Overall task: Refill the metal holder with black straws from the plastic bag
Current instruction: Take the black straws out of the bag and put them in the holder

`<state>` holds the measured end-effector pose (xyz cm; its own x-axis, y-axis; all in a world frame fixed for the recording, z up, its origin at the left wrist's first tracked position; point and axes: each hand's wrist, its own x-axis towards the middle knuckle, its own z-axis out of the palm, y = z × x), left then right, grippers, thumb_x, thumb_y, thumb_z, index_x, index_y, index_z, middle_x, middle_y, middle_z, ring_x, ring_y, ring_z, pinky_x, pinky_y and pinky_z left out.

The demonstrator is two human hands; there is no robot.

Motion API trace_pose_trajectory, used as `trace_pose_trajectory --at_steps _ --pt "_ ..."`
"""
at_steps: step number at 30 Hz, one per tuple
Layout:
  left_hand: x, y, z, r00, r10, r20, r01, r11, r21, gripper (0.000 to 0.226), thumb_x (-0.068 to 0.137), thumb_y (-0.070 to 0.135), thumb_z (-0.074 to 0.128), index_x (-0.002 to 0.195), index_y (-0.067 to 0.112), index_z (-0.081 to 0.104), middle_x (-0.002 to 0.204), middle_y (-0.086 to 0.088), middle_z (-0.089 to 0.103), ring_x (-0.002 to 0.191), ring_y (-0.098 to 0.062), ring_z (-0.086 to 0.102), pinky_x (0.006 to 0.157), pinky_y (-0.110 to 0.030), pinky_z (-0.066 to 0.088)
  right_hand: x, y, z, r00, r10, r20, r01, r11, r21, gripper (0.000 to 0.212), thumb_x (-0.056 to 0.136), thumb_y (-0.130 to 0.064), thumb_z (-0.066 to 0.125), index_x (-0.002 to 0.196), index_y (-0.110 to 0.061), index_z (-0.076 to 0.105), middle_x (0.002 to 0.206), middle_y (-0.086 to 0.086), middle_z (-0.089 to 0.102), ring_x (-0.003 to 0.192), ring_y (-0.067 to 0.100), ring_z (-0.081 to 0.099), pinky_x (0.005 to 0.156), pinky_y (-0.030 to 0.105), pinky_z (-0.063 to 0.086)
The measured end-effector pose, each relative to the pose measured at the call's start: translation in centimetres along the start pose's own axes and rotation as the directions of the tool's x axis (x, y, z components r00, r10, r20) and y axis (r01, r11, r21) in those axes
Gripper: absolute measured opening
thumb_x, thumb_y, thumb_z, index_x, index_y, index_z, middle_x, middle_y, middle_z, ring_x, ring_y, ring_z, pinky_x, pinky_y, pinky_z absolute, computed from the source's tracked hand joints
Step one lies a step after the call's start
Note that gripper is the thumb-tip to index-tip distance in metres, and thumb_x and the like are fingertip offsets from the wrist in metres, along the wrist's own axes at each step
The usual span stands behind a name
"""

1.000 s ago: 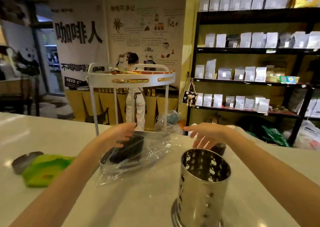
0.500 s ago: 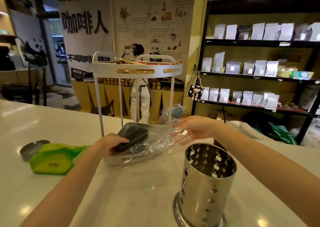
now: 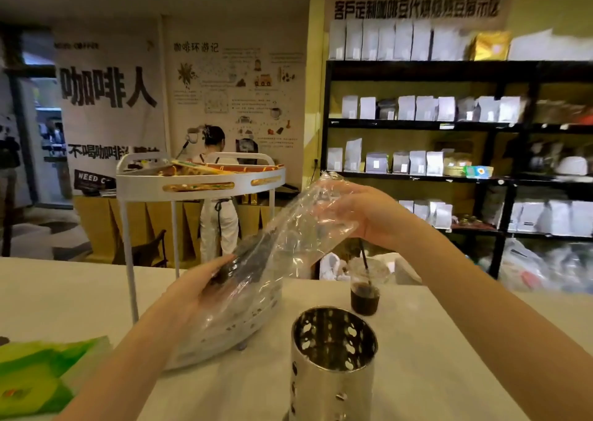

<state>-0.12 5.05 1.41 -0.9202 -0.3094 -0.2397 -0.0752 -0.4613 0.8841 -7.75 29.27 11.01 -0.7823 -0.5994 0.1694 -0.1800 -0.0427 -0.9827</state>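
Observation:
A clear plastic bag (image 3: pixel 290 247) with a bundle of black straws (image 3: pixel 248 257) inside is lifted off the counter, tilted up to the right. My left hand (image 3: pixel 195 287) grips its lower end around the straws. My right hand (image 3: pixel 362 213) pinches the bag's upper end, higher and to the right. The perforated metal holder (image 3: pixel 332 364) stands upright on the white counter, below and in front of the bag, and looks empty inside.
A white two-tier rack (image 3: pixel 200 180) stands behind the bag, its lower tray (image 3: pixel 253 318) right under it. A plastic cup of dark drink with a straw (image 3: pixel 364 294) sits behind the holder. Green packaging (image 3: pixel 41 375) lies at the left. A person stands beyond the counter.
Both hands took hold of the bag on the rack's lower tray and raised it off the tray; the right end has swung upward. The camera view tilted up.

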Motion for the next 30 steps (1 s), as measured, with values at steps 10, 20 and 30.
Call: trace_pose_trajectory --at_steps 10,20,30 --pt "-4.1 -3.1 14.2 0.941 0.192 0.279 -0.244 0.956 0.165 0.031 0.084 0.010 0.057 0.114 0.017 0.057 0.103 -0.012 0.063 0.078 -0.022 0.064 0.040 -0.023 0.052 -13.7 -2.8 -10.7 0.944 -0.014 -0.331 -0.046 0.984 -0.172 0.053 0.062 -0.007 0.070 0.109 -0.030 0.063 0.075 0.001 0.075 0.063 0.015 0.070 0.053 0.028 0.055" --pt "-7.2 -12.1 23.1 0.888 0.162 0.431 -0.303 0.910 0.284 0.045 0.082 0.003 0.060 0.123 0.015 0.049 0.113 -0.013 0.056 0.089 -0.025 0.062 0.057 -0.030 0.055 -25.9 0.2 -16.3 0.813 0.108 -0.572 -0.293 0.925 -0.241 0.037 0.087 -0.002 0.056 0.117 -0.023 0.060 0.101 0.008 0.069 0.070 0.014 0.067 0.057 0.026 0.056" --pt "-7.3 -23.8 19.2 0.927 0.140 0.349 -0.314 0.799 0.514 0.045 0.082 0.014 0.061 0.124 0.020 0.048 0.131 -0.014 0.049 0.108 -0.027 0.057 0.090 -0.044 0.052 -31.0 10.7 -17.8 0.739 0.374 -0.561 -0.537 0.829 -0.155 0.019 0.087 -0.008 0.059 0.105 -0.014 0.061 0.091 0.002 0.074 0.077 0.017 0.071 0.066 0.031 0.059"
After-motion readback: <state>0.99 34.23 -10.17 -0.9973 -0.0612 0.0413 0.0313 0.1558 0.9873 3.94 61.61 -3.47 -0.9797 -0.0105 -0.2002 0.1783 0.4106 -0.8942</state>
